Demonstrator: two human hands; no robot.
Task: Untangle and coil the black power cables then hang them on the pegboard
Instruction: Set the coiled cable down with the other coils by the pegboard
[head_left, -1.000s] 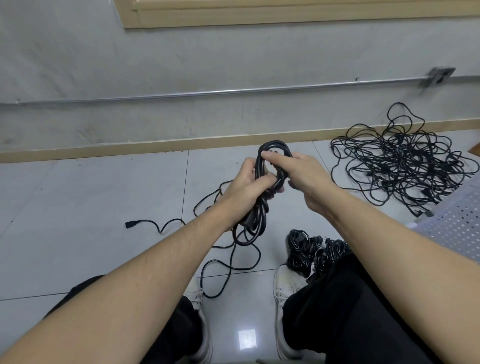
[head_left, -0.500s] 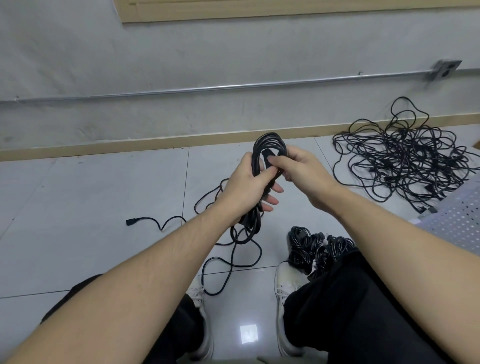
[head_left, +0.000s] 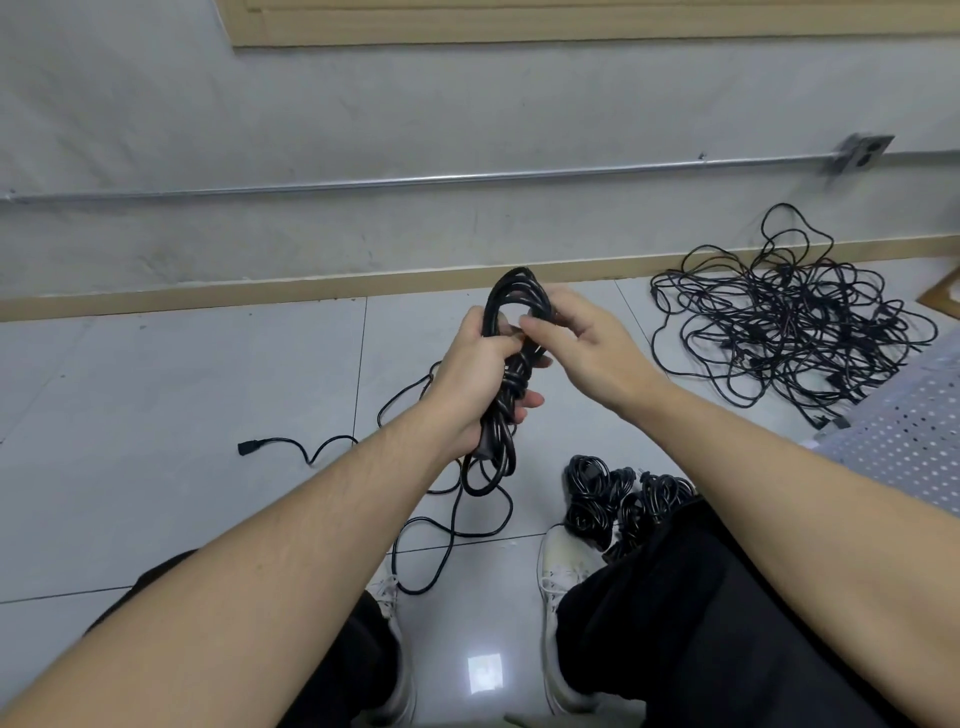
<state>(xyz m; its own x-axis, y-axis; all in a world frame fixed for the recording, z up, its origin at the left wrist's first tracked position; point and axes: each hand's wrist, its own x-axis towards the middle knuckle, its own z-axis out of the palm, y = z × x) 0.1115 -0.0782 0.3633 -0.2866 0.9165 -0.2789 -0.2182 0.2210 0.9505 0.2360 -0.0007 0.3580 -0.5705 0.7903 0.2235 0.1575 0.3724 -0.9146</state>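
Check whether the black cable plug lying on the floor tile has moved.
No. The black cable plug lies equally far left of the tile seam.

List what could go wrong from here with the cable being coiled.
1. The black coiled power cable is held only by the left hand, while the right hand pinches near its top loops; a slip might let the loops spring apart.
2. Its loose black tail trails on the tiled floor by the white shoes and could snag.
3. The tangled black cable pile lies close and might catch stray slack.
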